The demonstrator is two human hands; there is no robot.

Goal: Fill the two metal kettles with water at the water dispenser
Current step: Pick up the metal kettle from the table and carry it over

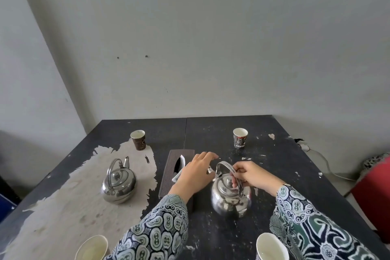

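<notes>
Soft, even daylight fills the scene, fairly bright, with no hard-edged shadows; a faint grey shadow sits in the left corner of the pale grey wall (190, 38). The shiny round metal kettle on the left (118, 183) is sharp and mirrors the pale surroundings in small highlights, while the shiny metal kettle under the right hand (231, 196) is smeared by motion blur along its lower body. The scuffed black tabletop with peeled pale patches (274, 175) shows little glare. Wide-angle distortion bends the wall corner and splays the table edges outward; the white paper cups at the bottom edge (272, 247) are stretched and soft
</notes>
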